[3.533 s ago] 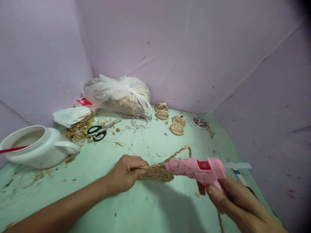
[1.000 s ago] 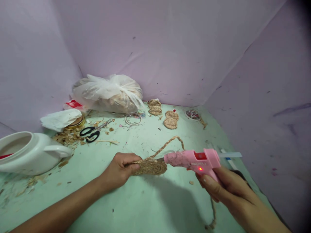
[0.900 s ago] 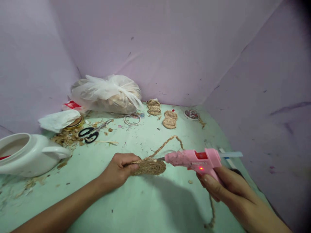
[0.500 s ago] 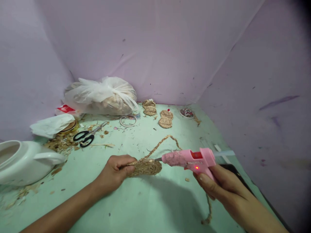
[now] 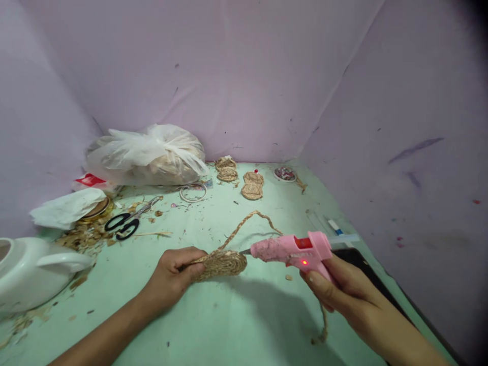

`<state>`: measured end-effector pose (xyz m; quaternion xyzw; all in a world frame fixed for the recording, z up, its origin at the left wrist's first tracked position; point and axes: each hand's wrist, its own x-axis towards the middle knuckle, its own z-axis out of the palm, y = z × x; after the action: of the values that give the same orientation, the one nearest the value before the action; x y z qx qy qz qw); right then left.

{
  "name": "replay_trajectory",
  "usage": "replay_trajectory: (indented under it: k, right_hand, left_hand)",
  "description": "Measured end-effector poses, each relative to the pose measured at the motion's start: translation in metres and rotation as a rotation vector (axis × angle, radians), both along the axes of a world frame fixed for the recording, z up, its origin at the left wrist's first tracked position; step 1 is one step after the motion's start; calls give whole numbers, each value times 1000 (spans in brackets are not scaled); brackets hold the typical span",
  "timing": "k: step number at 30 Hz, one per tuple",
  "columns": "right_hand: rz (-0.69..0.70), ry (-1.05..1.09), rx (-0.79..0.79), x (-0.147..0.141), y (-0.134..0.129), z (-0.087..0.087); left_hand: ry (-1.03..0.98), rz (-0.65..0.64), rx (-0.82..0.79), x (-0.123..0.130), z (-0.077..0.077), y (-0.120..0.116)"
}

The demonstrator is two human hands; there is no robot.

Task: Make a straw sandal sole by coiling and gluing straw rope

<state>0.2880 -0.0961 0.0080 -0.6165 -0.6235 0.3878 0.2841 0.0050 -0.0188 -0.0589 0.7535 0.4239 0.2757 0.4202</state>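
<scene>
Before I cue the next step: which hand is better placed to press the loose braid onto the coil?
Probably the left. The left hand pinches the coil near where the braid leaves it, while the right hand is taken up by the glue gun.

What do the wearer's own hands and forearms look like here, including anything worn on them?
The left hand and right hand are bare: no gloves, and no rings on the visible fingers. Neither wrist shows a watch or bracelet, and no sleeves are in view.

Scissors [image 5: 130, 221] lie between the pitcher [image 5: 34, 272] and the ring [image 5: 193, 192], before the bag [image 5: 152, 155]
</scene>
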Motion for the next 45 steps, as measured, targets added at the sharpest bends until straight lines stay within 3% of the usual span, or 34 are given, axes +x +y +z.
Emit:
replay_trajectory:
  k: [45]
  right_hand:
    - [-11,61,-23,6,-9,-10]
  left_hand:
    - [18,19,59,0,2,0]
